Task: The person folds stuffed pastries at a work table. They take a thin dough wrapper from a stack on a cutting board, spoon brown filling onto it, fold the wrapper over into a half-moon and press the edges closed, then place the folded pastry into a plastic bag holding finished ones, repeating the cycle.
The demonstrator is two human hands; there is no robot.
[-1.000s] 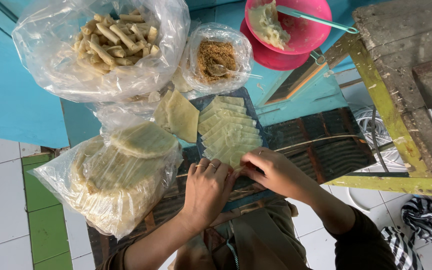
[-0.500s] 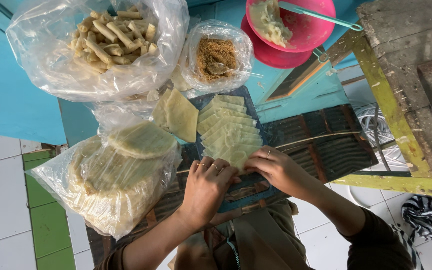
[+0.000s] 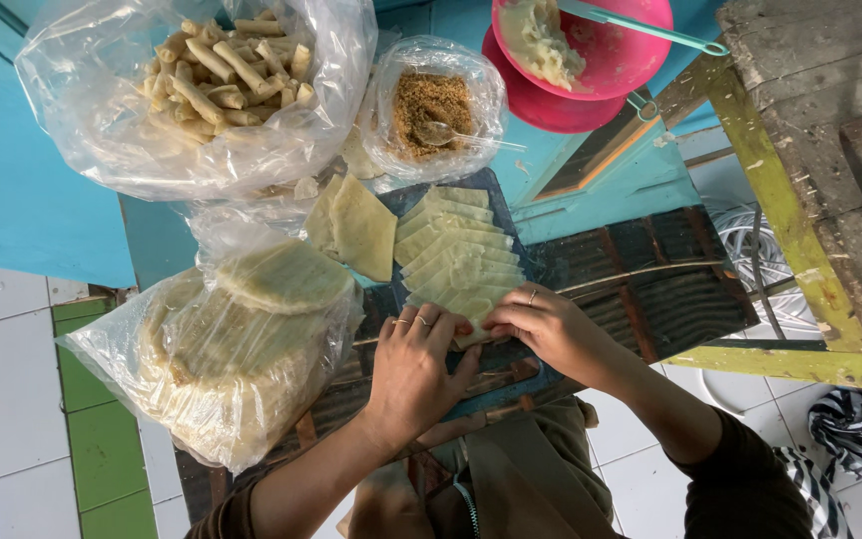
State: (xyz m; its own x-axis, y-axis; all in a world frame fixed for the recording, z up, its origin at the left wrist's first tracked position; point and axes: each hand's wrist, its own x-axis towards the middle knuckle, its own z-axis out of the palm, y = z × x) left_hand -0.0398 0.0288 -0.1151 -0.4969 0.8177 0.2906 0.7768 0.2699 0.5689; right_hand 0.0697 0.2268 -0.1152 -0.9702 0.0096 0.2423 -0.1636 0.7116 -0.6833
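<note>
Nearest the camera, both hands work the near end of a dark tray [image 3: 541, 374] that rests on slatted boards: the left hand [image 3: 413, 364] lies flat with fingers together and only slightly curled, its fingertips pressing down on the closest pale wrapper [image 3: 473, 321], while the right hand [image 3: 541, 324] comes in from the right with fingers bent, thumb and forefinger pinching the edge of that same piece. Neither hand is closed into a fist; both are partly open, gripping nothing but that thin sheet. It looks light, soft and limp, the sort of skin that would tear or crease if pulled hard, so the sensible hold is at the edges and corners with the fingertips, pressing rather than squeezing. Just beyond the fingers, a row of folded wrappers [image 3: 456, 250] runs overlapping up the tray, each one lapped on the next. To the left of the tray, a couple of loose folded sheets [image 3: 356, 225] lean against a clear bag of round flat skins [image 3: 241, 349], stacked thick and slumping toward the near left. Farther off, a small plastic-lined bowl of brown crumbly filling [image 3: 431, 105] stands with a spoon in it, and to its left a big clear bag of finished rolls [image 3: 221, 70]. Farthest away to the right, a pink bowl [image 3: 631, 55] holds a pale paste with a teal utensil across its rim.
</note>
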